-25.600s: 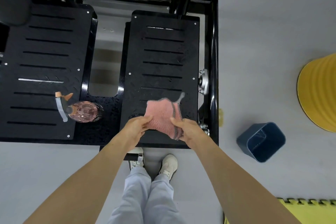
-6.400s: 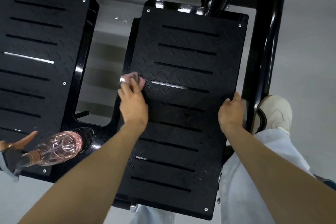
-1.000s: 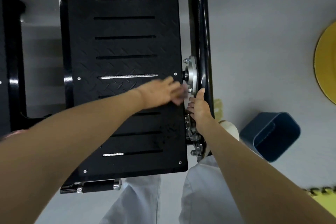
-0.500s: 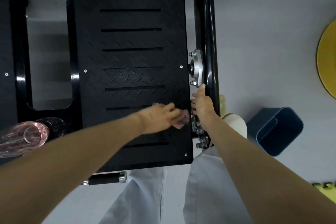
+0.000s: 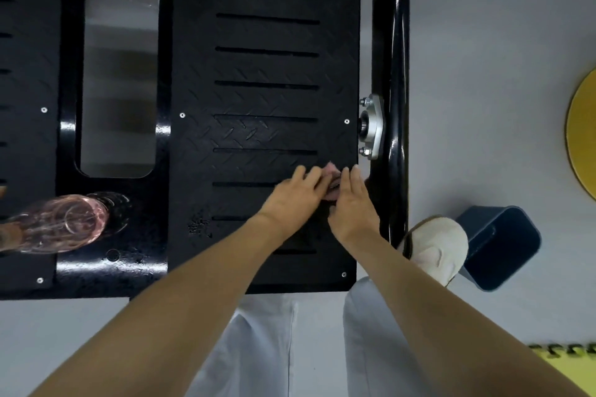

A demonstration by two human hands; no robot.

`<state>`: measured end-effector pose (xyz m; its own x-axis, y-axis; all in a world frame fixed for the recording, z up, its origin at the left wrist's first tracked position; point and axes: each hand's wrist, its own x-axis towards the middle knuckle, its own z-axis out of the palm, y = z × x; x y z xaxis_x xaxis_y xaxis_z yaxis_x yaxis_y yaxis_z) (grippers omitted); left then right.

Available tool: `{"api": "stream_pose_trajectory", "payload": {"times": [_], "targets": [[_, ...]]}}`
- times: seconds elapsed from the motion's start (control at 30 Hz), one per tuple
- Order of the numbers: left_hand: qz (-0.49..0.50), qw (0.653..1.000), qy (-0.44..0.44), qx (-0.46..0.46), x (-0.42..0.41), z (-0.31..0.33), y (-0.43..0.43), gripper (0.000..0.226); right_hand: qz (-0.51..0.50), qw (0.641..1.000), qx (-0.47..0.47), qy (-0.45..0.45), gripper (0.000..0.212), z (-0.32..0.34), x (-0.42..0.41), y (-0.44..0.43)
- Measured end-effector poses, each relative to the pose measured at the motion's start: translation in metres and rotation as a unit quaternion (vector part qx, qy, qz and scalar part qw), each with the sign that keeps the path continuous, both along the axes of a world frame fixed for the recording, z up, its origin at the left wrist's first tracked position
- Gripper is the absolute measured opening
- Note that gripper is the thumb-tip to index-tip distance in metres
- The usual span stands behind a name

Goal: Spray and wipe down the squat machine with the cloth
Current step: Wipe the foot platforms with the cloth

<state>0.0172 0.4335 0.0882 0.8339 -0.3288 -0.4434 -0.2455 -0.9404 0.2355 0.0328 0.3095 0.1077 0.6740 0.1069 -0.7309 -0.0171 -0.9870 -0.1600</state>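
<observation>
The cloth (image 5: 332, 183), a small pink wad, lies just right of the frame's centre, on the right footplate (image 5: 267, 74) close to that plate's right edge. Only a strip of it shows, squeezed between the two hands. The left hand (image 5: 296, 198) lies over its left side, palm down and fingers nearly straight; the thumb is hidden, so I cannot tell whether it pinches the cloth or only presses on it. The right hand (image 5: 353, 205) meets the cloth from the right, its fingers straight and together, flat on the plate and gripping nothing that shows.

The footplate is black tread plate with crosswise slots. Just to its right stands a silver bearing (image 5: 372, 126), bolted to the glossy black frame tube (image 5: 398, 74) that runs up the picture. A second footplate (image 5: 25, 74) fills the upper left. The spray bottle (image 5: 61, 224), clear pink, lies on its side on the black base at the left edge.

Pale trousers (image 5: 258, 348) fill the bottom centre, and a white shoe (image 5: 435, 251) sits on the grey floor beside the tube. Next to it, at the right, is a dark blue bin (image 5: 500, 246). A yellow disc (image 5: 583, 135) cuts the right edge, and a yellow mat (image 5: 564, 375) shows in the lower right corner.
</observation>
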Motion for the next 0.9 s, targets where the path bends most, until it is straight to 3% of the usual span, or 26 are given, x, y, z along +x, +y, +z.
{"api": "stream_pose_trajectory", "payload": {"times": [0.07, 0.13, 0.23, 0.3, 0.33, 0.4, 0.53, 0.63, 0.67, 0.73, 0.8, 0.9], "targets": [[0.044, 0.999, 0.003, 0.032, -0.006, -0.001, 0.03, 0.079, 0.057, 0.997, -0.037, 0.022, 0.1, 0.0, -0.008, 0.002], [0.165, 0.985, 0.004, 0.048, -0.02, -0.003, 0.073, 0.079, 0.081, 0.993, -0.07, 0.054, 0.121, -0.003, -0.016, 0.006], [0.379, 0.923, -0.014, 0.065, -0.043, -0.005, 0.127, 0.078, 0.115, 0.985, -0.12, 0.055, 0.133, -0.006, -0.023, 0.013], [0.461, 0.884, -0.024, 0.067, -0.049, -0.009, 0.133, 0.076, 0.127, 0.98, -0.147, 0.032, 0.136, -0.01, -0.028, 0.018], [0.472, 0.879, -0.026, 0.067, -0.049, -0.01, 0.128, 0.076, 0.13, 0.978, -0.16, 0.023, 0.136, -0.01, -0.03, 0.02], [0.427, 0.901, -0.019, 0.071, -0.048, -0.01, 0.111, 0.08, 0.148, 0.971, -0.186, 0.01, 0.137, -0.013, -0.032, 0.024], [0.181, 0.983, 0.021, 0.035, -0.045, -0.002, 0.073, 0.086, 0.176, 0.96, -0.217, 0.008, 0.137, -0.014, -0.032, 0.023], [0.03, 0.999, 0.012, 0.017, -0.044, -0.003, 0.095, 0.089, 0.186, 0.957, -0.222, -0.001, 0.136, -0.013, -0.032, 0.02], [0.029, 0.999, -0.015, 0.039, -0.046, -0.007, 0.11, 0.093, 0.192, 0.956, -0.223, -0.003, 0.136, -0.012, -0.032, 0.02], [0.157, 0.984, -0.057, 0.061, -0.053, -0.015, 0.141, 0.095, 0.199, 0.954, -0.226, -0.001, 0.135, -0.011, -0.032, 0.021], [0.304, 0.95, -0.048, 0.056, -0.06, -0.019, 0.162, 0.083, 0.2, 0.953, -0.226, -0.004, 0.136, -0.011, -0.032, 0.022], [0.419, 0.906, -0.048, 0.047, -0.056, -0.017, 0.158, 0.074, 0.196, 0.955, -0.221, -0.007, 0.136, -0.012, -0.033, 0.021]]}}
